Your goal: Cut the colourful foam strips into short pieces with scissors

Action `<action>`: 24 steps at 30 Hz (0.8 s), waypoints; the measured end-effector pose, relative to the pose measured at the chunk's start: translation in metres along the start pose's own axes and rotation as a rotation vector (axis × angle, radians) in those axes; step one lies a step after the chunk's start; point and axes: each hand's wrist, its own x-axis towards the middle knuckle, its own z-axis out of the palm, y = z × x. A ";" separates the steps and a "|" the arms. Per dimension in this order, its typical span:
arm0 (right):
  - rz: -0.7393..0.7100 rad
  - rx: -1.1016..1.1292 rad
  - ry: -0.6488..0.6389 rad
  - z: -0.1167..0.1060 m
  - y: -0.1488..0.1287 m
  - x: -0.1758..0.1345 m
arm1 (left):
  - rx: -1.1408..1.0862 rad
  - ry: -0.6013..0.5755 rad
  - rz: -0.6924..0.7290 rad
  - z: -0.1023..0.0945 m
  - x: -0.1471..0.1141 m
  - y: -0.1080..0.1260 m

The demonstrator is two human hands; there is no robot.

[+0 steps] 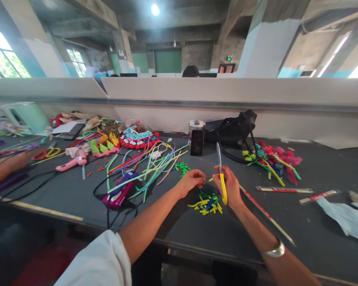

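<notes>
No lettering is reading legibly. A green illuminated sign [229, 58] is glowing in the background, its symbol appearing too small to identify. Red-marked slim packets [283, 190] are lying on the bench [310, 234], their print showing indistinctly.
</notes>
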 end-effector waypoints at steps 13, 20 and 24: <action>-0.044 -0.039 -0.030 0.001 -0.008 -0.003 | 0.073 -0.034 -0.017 0.003 -0.001 -0.002; -0.045 -0.310 -0.051 0.000 -0.017 -0.008 | -0.457 0.222 0.166 -0.005 0.003 0.005; -0.043 -0.538 -0.120 0.006 -0.019 -0.014 | -0.596 0.313 0.248 -0.010 0.004 0.011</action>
